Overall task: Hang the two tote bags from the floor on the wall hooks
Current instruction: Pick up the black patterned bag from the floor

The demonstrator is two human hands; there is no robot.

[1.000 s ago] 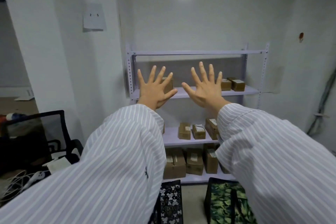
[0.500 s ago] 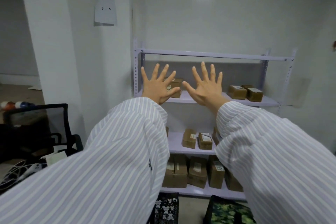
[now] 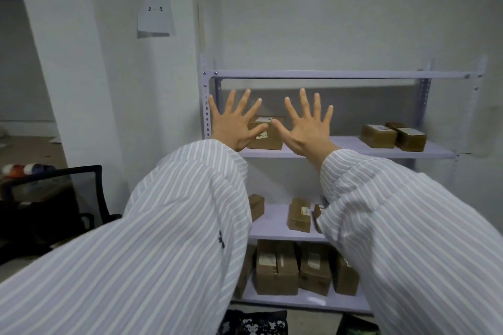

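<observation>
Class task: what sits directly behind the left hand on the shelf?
A brown cardboard box with a label; the left hand covers its left edge.

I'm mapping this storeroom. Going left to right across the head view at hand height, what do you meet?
White pillar → shelf upright → left hand → labelled box → right hand → two brown boxes.

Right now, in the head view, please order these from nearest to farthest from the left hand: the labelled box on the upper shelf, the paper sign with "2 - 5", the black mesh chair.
1. Labelled box: just right of the left hand, partly behind it.
2. Paper sign: up and to the left, on the wall.
3. Black mesh chair: low at the far left.
</observation>
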